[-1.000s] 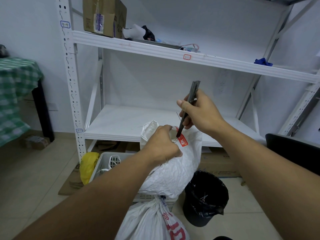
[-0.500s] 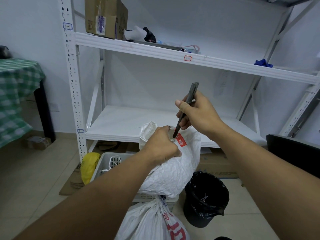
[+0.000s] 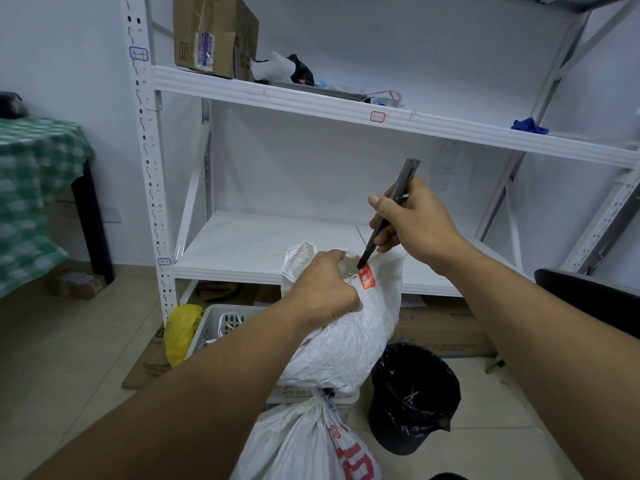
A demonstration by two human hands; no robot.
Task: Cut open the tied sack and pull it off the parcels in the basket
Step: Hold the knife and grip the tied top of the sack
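A person's two bare arms reach forward over a white woven sack (image 3: 346,327) that stands upright in a pale plastic basket (image 3: 221,323) on the tiled floor, in front of a white metal shelf unit (image 3: 277,244). The left hand (image 3: 322,289) is closed in a fist around the sack's bunched, tied neck, holding it up. The right hand (image 3: 412,226) is wrapped around a slim dark cutter (image 3: 388,216), gripped like a pen, its tip touching the neck just above a small red tag (image 3: 366,277) and right beside the left fingers. The parcels are hidden inside the sack. The risk here is the blade's closeness to the gripping hand: a slip or sudden give in the tie could drive the tip into those fingers, or through the fabric into the parcels. A second tied sack (image 3: 311,441) lies nearer the camera, and a black lined bin (image 3: 412,393) stands just right of the basket.
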